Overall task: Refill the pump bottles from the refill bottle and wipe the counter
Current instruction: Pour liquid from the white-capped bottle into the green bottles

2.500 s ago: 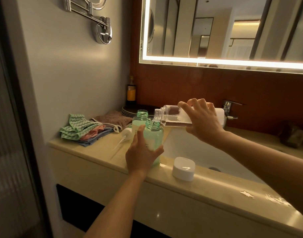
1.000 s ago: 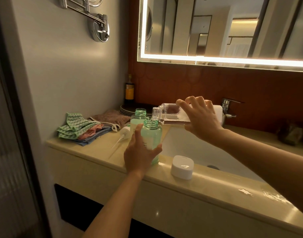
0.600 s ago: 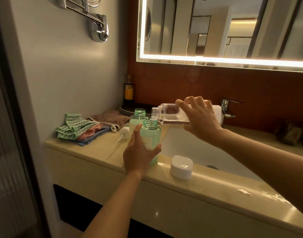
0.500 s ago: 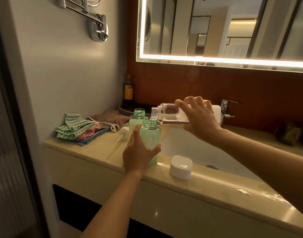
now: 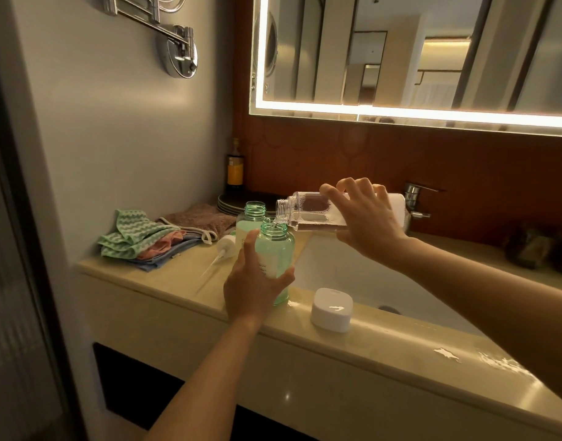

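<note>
Nearest me, on the front edge of the counter (image 5: pixel 400 364) just before the sink basin (image 5: pixel 346 275), a white cap (image 5: pixel 331 309) lay flat. At the basin's front left corner I had the left hand (image 5: pixel 252 289) wrapped around the green pump bottle (image 5: pixel 278 249), fingers and thumb curled round its body. The bottle stood upright on the counter with its neck open. Above the basin's left rim the right hand (image 5: pixel 367 224) gripped the clear refill bottle (image 5: pixel 305 214), tipped nearly level, its mouth just over the green neck and a thin stream of liquid falling in. Left of the basin a loose pump head (image 5: pixel 226 246) lay on its side, and a second open green bottle (image 5: pixel 253 218) stood just behind the first. Farther left of the basin I saw a pile of folded cloths (image 5: pixel 136 240). Behind the basin stood the chrome faucet (image 5: pixel 415 198)
</note>
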### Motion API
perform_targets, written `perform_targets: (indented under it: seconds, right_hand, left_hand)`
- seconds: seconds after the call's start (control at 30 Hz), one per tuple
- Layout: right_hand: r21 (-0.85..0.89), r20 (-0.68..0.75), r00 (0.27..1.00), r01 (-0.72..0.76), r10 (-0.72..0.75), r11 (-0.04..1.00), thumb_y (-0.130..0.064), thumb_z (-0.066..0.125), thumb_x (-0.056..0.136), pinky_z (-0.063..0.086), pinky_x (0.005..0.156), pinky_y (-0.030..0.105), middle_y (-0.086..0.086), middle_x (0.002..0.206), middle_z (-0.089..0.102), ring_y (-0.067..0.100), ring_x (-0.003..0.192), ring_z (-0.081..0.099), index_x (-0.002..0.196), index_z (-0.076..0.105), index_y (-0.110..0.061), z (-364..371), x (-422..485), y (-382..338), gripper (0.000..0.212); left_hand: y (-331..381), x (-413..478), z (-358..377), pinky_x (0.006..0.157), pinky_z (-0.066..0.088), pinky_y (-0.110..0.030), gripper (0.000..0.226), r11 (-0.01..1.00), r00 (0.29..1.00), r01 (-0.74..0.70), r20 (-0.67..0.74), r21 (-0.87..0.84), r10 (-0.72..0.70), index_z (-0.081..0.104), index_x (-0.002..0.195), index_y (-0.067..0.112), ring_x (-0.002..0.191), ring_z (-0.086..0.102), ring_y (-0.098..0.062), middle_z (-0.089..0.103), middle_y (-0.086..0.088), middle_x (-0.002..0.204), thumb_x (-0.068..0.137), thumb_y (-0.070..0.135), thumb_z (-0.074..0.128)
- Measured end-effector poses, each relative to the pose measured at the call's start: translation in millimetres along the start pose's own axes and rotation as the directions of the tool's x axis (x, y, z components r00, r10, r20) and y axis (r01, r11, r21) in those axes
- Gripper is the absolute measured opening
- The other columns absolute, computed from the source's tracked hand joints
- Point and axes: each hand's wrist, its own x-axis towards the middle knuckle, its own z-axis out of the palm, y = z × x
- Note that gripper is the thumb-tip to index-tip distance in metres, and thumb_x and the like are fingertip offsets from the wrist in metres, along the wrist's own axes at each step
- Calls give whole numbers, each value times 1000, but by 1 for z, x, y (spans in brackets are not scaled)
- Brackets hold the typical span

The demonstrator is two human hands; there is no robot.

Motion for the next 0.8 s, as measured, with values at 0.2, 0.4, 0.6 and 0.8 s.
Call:
perform_targets:
  seconds: [0.2, 0.4, 0.6, 0.8]
  right_hand:
    - [6, 4, 1000, 4, -4, 1000, -15, 79, 66, 40, 89, 47, 13, 121, 52, 33, 108, 48, 128, 46, -17, -2, 0, 0, 70]
    - [-15, -35, 999, 21, -22, 1000, -16, 82, 60, 43, 84, 46, 13, 115, 54, 33, 102, 51, 124, 46, -18, 2, 1, 1, 73]
    - [-11, -43, 999, 27, -27, 1000, -16, 82, 60, 43, 85, 47, 13, 115, 55, 33, 103, 51, 124, 48, -17, 2, 2, 2, 73]
    - [-16, -38, 999, 37, -37, 999, -16, 82, 61, 42, 86, 47, 13, 117, 54, 33, 104, 50, 125, 49, -16, 0, 3, 3, 72]
  left_hand:
    - [0, -1, 0, 90, 50, -39, 92, 1000, 1000, -1, -4, -6, 1, 19, 140, 26, 118, 51, -25, 44, -5, 139, 69, 55, 70]
    - [0, -1, 0, 88, 51, -38, 92, 1000, 1000, -4, -3, -3, 4, 18, 141, 27, 118, 51, -25, 44, -5, 139, 69, 56, 69]
    - [1, 0, 0, 89, 50, -39, 92, 1000, 1000, 0, -2, -3, 0, 18, 141, 26, 119, 51, -25, 43, -5, 140, 70, 56, 69]
    - [0, -1, 0, 87, 49, -36, 92, 1000, 1000, -6, -9, 9, 6, 19, 141, 26, 118, 52, -24, 45, -4, 139, 70, 57, 68]
